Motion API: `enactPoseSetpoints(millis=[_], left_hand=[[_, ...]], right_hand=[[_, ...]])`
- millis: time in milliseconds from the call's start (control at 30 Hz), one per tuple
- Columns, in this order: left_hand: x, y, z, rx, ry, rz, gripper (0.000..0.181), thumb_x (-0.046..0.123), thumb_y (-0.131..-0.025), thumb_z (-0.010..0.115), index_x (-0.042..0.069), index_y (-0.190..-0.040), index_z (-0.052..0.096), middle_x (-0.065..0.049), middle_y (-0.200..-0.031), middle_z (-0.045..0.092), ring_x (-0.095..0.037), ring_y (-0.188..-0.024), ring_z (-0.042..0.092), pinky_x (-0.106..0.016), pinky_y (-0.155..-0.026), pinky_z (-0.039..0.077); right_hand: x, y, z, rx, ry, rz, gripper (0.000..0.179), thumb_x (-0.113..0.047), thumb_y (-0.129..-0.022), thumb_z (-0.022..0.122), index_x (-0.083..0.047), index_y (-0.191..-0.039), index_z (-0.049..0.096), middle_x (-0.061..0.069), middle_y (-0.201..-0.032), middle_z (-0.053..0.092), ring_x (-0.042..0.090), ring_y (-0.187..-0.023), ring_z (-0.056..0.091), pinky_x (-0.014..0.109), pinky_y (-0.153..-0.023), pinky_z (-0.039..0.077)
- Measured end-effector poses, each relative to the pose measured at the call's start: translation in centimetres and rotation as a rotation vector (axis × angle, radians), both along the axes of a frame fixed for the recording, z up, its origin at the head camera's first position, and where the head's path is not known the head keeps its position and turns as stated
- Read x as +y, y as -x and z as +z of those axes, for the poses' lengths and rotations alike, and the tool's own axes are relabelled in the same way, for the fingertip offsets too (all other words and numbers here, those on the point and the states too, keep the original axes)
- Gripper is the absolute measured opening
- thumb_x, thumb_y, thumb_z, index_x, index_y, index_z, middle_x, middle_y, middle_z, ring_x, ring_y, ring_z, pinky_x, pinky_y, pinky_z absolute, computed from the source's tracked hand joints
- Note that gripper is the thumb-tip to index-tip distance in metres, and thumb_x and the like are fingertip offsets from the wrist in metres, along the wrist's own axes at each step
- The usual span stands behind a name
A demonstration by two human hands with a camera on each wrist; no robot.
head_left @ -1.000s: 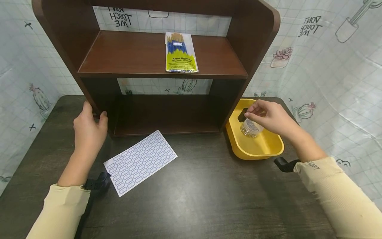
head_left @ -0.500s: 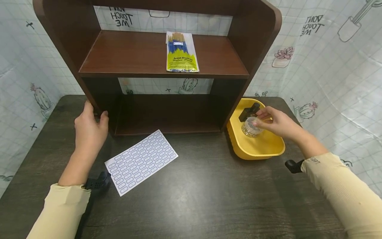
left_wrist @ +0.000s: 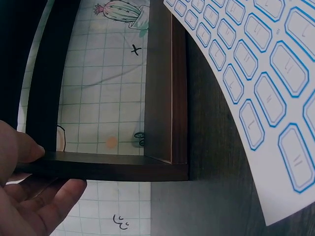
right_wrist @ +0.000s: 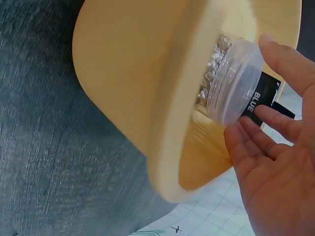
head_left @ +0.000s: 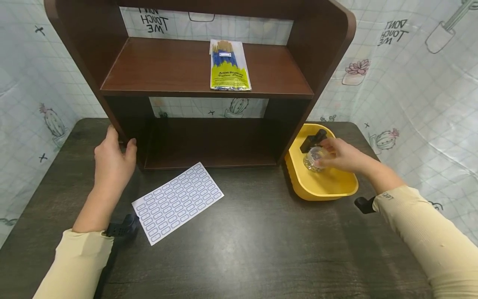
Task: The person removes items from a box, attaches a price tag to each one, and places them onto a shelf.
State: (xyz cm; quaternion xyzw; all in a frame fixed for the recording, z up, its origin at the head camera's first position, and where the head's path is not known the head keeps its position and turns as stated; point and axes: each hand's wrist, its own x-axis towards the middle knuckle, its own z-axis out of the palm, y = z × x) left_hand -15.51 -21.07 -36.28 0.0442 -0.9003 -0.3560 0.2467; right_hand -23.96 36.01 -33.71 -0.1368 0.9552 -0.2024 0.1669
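Note:
My left hand grips the left side panel of a dark brown shelf unit, thumb inside and fingers outside. In the left wrist view the panel edge passes between thumb and fingers. My right hand reaches into a yellow tub at the shelf's right. Its thumb and fingertips span the lid of a small clear jar with shiny silvery bits inside. Behind the jar, also in the tub, is a black item with white lettering reading BLUE.
A white sheet of blue-bordered labels lies on the dark table before the shelf. On the upper shelf board lies a pack of artist brushes. Patterned sheeting hangs behind and beside the table.
My right hand drew back a little from the jar, then came in again with its fingers about the lid. The jar went from tilted to more upright. My left hand stays on the panel.

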Motion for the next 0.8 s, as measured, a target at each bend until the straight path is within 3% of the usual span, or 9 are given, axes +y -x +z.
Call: enactPoseSetpoints(millis=[300, 467, 800], left_hand=[[0.03, 0.03, 0.00, -0.004, 0.000, 0.006, 0.036, 0.012, -0.105, 0.054, -0.005, -0.137, 0.052, -0.033, -0.124, 0.069, -0.052, -0.100, 0.071, -0.062, -0.079, 0.055], [0.03, 0.02, 0.04, -0.006, -0.006, 0.005, 0.036, 0.012, -0.105, 0.054, -0.005, -0.136, 0.052, -0.033, -0.124, 0.069, -0.053, -0.102, 0.070, -0.063, -0.080, 0.055], [0.14, 0.04, -0.02, -0.004, -0.002, 0.014, 0.036, 0.012, -0.105, 0.054, -0.005, -0.137, 0.051, -0.033, -0.124, 0.068, -0.053, -0.106, 0.069, -0.065, -0.085, 0.055]], right_hand=[[-0.29, 0.13, -0.38, 0.045, -0.088, 0.054, 0.072, -0.028, -0.092, 0.081, 0.014, -0.142, 0.050, 0.035, -0.136, 0.059, 0.048, -0.126, 0.055, 0.064, -0.107, 0.044], [-0.34, 0.19, -0.40, 0.053, -0.110, 0.053, 0.069, -0.028, -0.091, 0.082, 0.011, -0.141, 0.053, 0.036, -0.139, 0.057, 0.048, -0.126, 0.054, 0.063, -0.105, 0.044], [-0.43, -0.26, -0.78, 0.010, -0.111, 0.029, 0.075, -0.029, -0.094, 0.079, 0.007, -0.148, 0.043, 0.032, -0.134, 0.061, 0.045, -0.118, 0.060, 0.062, -0.101, 0.046]])
